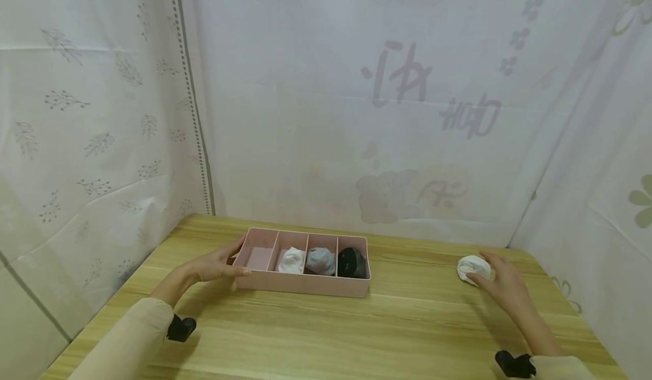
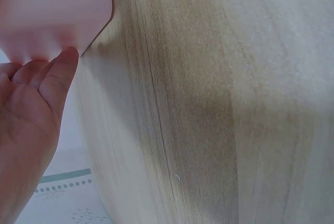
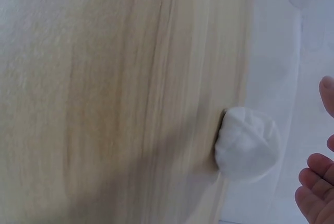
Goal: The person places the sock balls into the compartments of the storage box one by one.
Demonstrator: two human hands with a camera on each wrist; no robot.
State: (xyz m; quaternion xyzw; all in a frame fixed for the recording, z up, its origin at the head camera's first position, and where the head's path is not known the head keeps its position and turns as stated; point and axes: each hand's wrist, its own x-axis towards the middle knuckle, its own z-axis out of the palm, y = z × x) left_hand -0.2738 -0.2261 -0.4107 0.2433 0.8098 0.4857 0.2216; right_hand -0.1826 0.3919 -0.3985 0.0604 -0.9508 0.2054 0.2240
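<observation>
White cloth bundle (image 1: 472, 265) on the right part of the desk (image 1: 407, 323), near the back edge and well apart from the pink box (image 1: 300, 285). Beside the bundle, the right hand (image 1: 505, 287), wide, with thumb and fingers apart and, in the right wrist view, seemingly short of contact; hard to tell for certain from the head view. At the left end of the box, the left hand (image 1: 211, 264), holding it with thumb at the front rim and fingers against the end wall. Inside, from left to right: a bare compartment (image 1: 258, 259), another white bundle (image 1: 291, 261), a grey bundle (image 1: 320, 261) and a black bundle (image 1: 351, 263).

Step in hand, by judgement: grasping the lone bundle. Bring thumb and fingers in evenly, low on opposite sides, and pinch just firmly enough to hold the folds together. Avoid catching a single layer, likely to unroll soft cloth. Lift straight up, without dragging. Steady the box lightly, without tilting it.
</observation>
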